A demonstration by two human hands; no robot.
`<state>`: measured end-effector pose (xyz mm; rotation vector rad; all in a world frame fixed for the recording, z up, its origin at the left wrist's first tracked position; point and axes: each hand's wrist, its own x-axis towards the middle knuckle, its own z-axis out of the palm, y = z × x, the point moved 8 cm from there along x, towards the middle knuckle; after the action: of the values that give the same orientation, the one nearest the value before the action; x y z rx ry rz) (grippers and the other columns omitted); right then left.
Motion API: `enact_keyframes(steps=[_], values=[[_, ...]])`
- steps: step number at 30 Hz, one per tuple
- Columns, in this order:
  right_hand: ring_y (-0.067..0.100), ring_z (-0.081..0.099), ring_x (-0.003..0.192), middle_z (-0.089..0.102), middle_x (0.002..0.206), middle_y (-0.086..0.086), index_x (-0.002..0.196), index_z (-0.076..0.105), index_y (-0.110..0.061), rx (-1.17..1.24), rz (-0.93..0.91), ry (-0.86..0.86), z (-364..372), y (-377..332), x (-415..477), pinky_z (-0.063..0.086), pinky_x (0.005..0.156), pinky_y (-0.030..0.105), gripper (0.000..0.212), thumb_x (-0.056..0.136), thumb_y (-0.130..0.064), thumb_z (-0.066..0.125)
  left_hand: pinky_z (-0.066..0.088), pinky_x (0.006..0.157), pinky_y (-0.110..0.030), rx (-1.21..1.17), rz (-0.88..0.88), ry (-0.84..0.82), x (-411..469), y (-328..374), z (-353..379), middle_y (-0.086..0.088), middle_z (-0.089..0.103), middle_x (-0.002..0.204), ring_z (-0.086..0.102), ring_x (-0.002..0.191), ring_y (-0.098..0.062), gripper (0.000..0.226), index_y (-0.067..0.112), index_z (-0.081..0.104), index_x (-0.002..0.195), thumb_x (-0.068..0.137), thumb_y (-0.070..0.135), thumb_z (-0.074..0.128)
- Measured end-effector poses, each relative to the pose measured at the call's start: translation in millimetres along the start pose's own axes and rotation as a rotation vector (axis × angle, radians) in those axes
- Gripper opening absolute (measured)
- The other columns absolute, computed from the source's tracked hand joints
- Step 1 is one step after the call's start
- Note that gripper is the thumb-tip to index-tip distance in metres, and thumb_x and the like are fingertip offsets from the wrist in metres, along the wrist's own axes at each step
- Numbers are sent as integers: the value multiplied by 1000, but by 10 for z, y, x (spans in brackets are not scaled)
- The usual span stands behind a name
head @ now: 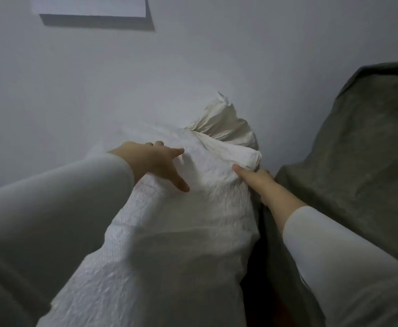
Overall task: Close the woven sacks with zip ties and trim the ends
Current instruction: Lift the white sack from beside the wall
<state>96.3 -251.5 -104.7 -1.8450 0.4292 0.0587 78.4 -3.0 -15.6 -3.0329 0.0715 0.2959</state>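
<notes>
A full white woven sack [181, 232] stands in front of me, leaning toward the wall. Its gathered, cream-coloured neck [221, 123] bunches up at the far end with a frayed tip. My left hand [155, 161] rests flat on the sack's upper left side, thumb and fingers spread. My right hand [257, 180] touches the sack's right shoulder, its fingers partly hidden behind a fold of cloth. No zip tie or cutter shows in the head view.
A pale wall [98, 79] rises right behind the sack. A white panel [89, 5] hangs on it at top left. A grey-green cloth-covered bulk [358, 149] stands close on the right, leaving a dark narrow gap beside the sack.
</notes>
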Motion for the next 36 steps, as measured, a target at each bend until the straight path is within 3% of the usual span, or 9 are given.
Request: enact_keyframes(steps=[6, 8, 10, 14, 18, 24, 30, 33, 36], values=[[33, 44, 126, 36, 146, 6, 145, 25, -21, 166, 189, -71, 311, 445, 827, 37, 104, 51, 154, 11, -81, 71, 21, 112, -56, 34, -135, 40, 96, -314, -63, -5, 14, 155, 14, 142, -33, 116, 43, 7, 145, 48, 91, 50], [33, 48, 122, 41, 142, 12, 142, 31, -12, 142, 151, -49, 387, 400, 889, 43, 100, 48, 134, 30, -66, 80, 23, 111, -55, 12, -195, 62, 134, -452, -53, -9, 19, 153, 20, 139, -36, 109, 38, 14, 144, 52, 92, 41], [34, 53, 116, 48, 135, 16, 135, 41, -3, 77, 101, 37, 346, 215, 574, 47, 97, 45, 84, 68, -41, 75, 23, 111, -53, -11, -263, 114, 155, -603, -47, -11, 22, 150, 22, 137, -38, 97, 34, 19, 143, 64, 86, 39], [35, 57, 112, 57, 126, 18, 124, 51, 1, -25, 44, 197, 219, 101, 451, 47, 88, 36, 44, 84, -15, 63, 24, 111, -51, -18, -355, 158, 183, -885, 5, -14, 28, 146, 23, 135, -38, 86, 26, 27, 141, 74, 79, 35], [38, 58, 110, 58, 123, 23, 120, 53, 6, 3, 41, 334, 89, 71, 334, 48, 88, 39, 35, 89, -10, 55, 24, 111, -51, -118, -425, 179, 145, -1124, 13, -15, 26, 147, 25, 135, -38, 82, 21, 25, 141, 79, 75, 36], [28, 60, 100, 61, 116, 13, 116, 57, -1, 545, 151, 411, 126, 82, 46, 49, 84, 32, 35, 85, -13, 64, 21, 113, -50, -234, -507, 182, 179, -1470, 36, -18, 21, 151, 24, 138, -39, 88, 14, 12, 146, 82, 71, 35], [22, 53, 91, 57, 108, 8, 117, 58, 0, 925, 30, 370, 393, -477, -411, 47, 86, 34, 32, 86, 2, 54, 20, 115, -47, -354, -530, 194, 62, -1972, 45, -16, 21, 152, 22, 140, -36, 98, 10, 12, 147, 78, 77, 33], [23, 56, 80, 60, 93, 6, 82, 61, -5, 1027, -18, 366, 560, -771, -659, 49, 71, 31, 13, 78, 2, 51, 20, 115, -44, -353, -539, 191, -70, -2305, 8, -16, 24, 151, 21, 140, -36, 89, 9, 20, 146, 84, 72, 26], [19, 43, 54, 43, 64, -1, 53, 32, -17, 1111, -66, 401, 668, -949, -847, 36, 51, 22, 26, 68, -2, 46, 18, 116, -44, -409, -520, 174, -144, -2670, 40, -15, 25, 152, 19, 141, -35, 81, 12, 30, 144, 87, 70, 22]])
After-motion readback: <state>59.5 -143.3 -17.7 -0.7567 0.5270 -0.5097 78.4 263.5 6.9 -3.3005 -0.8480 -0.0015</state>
